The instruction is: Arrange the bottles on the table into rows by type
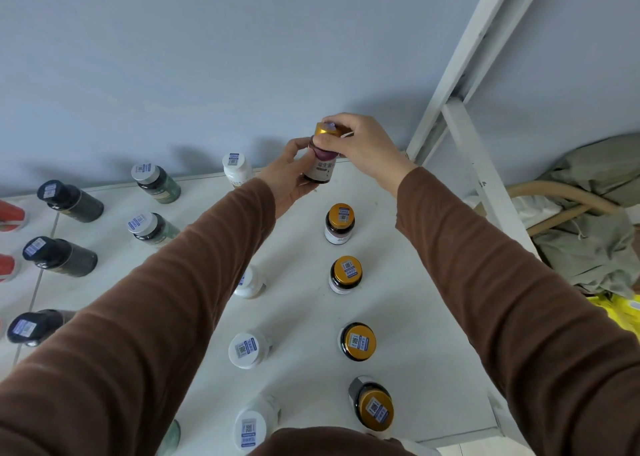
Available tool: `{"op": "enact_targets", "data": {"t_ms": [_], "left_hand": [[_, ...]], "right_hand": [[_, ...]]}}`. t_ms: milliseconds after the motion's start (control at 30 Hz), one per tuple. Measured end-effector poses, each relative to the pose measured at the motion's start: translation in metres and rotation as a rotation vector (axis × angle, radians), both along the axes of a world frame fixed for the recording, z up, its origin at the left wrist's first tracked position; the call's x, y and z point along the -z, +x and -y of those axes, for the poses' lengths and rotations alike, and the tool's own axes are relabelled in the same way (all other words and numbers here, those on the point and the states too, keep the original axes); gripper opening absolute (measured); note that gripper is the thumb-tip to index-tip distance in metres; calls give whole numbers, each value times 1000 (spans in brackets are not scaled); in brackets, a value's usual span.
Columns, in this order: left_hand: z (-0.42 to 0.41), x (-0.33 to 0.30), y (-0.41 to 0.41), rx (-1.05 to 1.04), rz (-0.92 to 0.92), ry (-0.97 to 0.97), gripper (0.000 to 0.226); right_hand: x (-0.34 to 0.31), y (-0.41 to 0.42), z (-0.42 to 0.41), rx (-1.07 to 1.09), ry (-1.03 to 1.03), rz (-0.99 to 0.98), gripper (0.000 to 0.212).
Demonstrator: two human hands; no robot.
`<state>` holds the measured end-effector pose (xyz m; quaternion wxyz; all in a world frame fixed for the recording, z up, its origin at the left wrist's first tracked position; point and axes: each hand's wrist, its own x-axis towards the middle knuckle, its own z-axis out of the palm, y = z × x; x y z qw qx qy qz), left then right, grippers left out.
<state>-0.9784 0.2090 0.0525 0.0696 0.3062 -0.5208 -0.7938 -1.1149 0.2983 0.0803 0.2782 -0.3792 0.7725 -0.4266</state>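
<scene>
Both hands are holding one gold-capped bottle (322,164) above the table's (398,282) far edge: left hand (291,175) gripping its body, right hand (363,144) pinching its cap.

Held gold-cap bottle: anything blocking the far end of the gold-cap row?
Nothing visible. Both hands hold the gold-cap bottle above the bare table beyond the farthest standing gold-cap bottle; the white bottle stands off to the left.

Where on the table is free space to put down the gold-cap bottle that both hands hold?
Bare table lies behind the farthest standing gold-cap bottle, under the held bottle, and along the right edge. The left side, with dark bottles, is crowded.
</scene>
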Motion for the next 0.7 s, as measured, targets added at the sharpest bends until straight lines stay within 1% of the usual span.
{"op": "enact_targets", "data": {"t_ms": [67, 167, 233, 300, 433, 533, 700], "left_hand": [[-2, 2, -1, -10, 8, -39, 27], [0, 6, -2, -5, 33, -108, 27], [1, 8, -3, 30, 95, -190, 29], [4, 12, -4, 42, 181, -277, 35], [9, 20, -6, 12, 326, -443, 41], [8, 19, -4, 5, 394, -482, 41], [7, 18, 5, -7, 391, -522, 44]], "right_hand": [[5, 0, -2, -24, 29, -99, 51], [12, 0, -5, -57, 50, -220, 49], [18, 2, -4, -84, 78, -330, 45], [26, 2, -3, -84, 108, -385, 41], [42, 0, -2, -83, 162, -391, 41], [50, 2, -3, -79, 182, -381, 44], [49, 5, -8, -62, 152, -299, 60]]}}
